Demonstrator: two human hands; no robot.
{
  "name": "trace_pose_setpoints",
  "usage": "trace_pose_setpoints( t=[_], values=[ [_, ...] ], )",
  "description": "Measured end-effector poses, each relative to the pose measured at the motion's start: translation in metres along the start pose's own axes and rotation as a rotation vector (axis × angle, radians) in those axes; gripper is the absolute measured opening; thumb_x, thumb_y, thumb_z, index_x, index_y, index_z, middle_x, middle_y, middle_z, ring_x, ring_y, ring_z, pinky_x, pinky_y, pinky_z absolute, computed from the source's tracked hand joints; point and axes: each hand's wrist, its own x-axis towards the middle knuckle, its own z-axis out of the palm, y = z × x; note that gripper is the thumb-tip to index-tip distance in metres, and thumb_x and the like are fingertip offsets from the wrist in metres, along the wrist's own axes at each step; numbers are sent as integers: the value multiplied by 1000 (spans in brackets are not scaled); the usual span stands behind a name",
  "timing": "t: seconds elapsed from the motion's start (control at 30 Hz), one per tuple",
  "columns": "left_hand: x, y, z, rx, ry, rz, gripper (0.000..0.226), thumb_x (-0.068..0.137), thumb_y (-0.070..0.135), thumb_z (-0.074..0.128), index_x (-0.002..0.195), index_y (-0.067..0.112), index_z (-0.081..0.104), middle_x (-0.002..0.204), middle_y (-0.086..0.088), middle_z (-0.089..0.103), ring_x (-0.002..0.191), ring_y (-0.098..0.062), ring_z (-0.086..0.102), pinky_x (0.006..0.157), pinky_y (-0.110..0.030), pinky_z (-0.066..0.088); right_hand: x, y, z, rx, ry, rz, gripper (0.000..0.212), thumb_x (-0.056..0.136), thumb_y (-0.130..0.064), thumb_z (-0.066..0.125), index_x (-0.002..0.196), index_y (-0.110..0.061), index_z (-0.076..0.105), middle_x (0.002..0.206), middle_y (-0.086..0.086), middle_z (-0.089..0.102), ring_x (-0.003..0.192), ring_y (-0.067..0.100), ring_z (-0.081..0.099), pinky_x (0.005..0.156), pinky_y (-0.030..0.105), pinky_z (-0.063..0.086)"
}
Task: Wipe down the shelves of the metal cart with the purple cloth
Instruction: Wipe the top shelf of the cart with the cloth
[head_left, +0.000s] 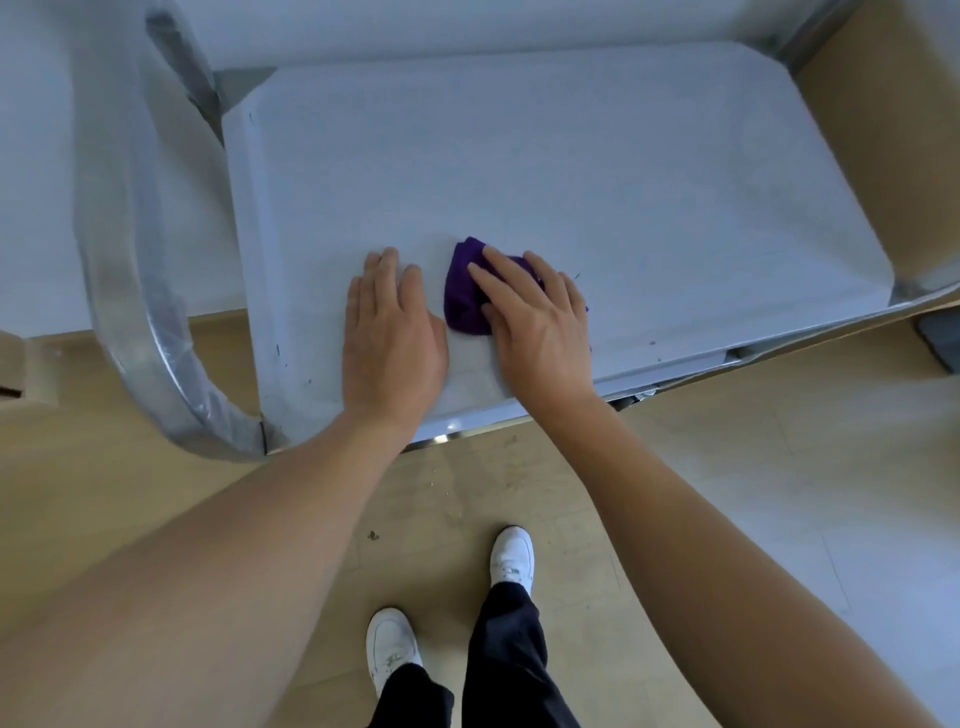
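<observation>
The metal cart's top shelf (597, 171) is a pale, film-covered tray filling the upper middle of the head view. A bunched purple cloth (464, 296) lies on it near the front edge. My right hand (535, 322) presses flat on the cloth, fingers spread over its right half, hiding that part. My left hand (389, 332) rests palm down on the bare shelf just left of the cloth, fingers apart, holding nothing.
The cart's curved wrapped metal handle (135, 291) arcs down at the left. Corner posts stand at the back left (182, 57) and right (904, 291). Wooden floor (727, 467) with small crumbs lies below; my two white shoes (511, 556) stand close to the cart's front edge.
</observation>
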Motion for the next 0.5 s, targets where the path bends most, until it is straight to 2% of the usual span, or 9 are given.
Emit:
trace_pose_setpoints(
  t=[0.2, 0.3, 0.37, 0.43, 0.5],
  values=[
    [1, 3, 1, 43, 12, -3, 45, 91, 13, 30, 129, -3, 50, 144, -24, 42, 138, -39, 36, 113, -50, 31, 58, 27, 7, 13, -62, 22, 40, 96, -19, 48, 134, -28, 54, 146, -7, 47, 138, 25, 37, 112, 47, 25],
    [1, 5, -1, 49, 12, -12, 46, 91, 14, 31, 130, -3, 50, 144, -23, 43, 139, -37, 36, 114, -49, 31, 103, 46, 10, -5, -95, 176, 42, 98, -21, 44, 139, -29, 48, 151, -6, 38, 142, 23, 30, 115, 43, 19],
    [3, 6, -2, 45, -6, -20, 47, 92, 14, 31, 131, -3, 50, 144, -23, 43, 139, -37, 36, 113, -50, 33, 118, 44, 16, -19, -89, 257, 43, 96, -19, 45, 139, -28, 47, 152, -7, 38, 140, 23, 32, 114, 43, 22],
    [3, 6, -3, 41, -6, -32, 45, 91, 14, 33, 129, -2, 51, 143, -22, 44, 138, -37, 37, 111, -50, 35, 114, 22, 23, -26, -55, 161, 47, 87, -15, 50, 132, -27, 54, 146, -6, 46, 131, 25, 44, 104, 45, 35],
    [3, 5, -4, 35, -7, -46, 42, 92, 13, 38, 128, -2, 52, 142, -22, 45, 137, -36, 37, 111, -51, 35, 92, -7, 32, 17, -65, -47, 46, 84, -16, 50, 127, -26, 59, 141, -5, 52, 127, 27, 49, 99, 44, 39]
  ],
)
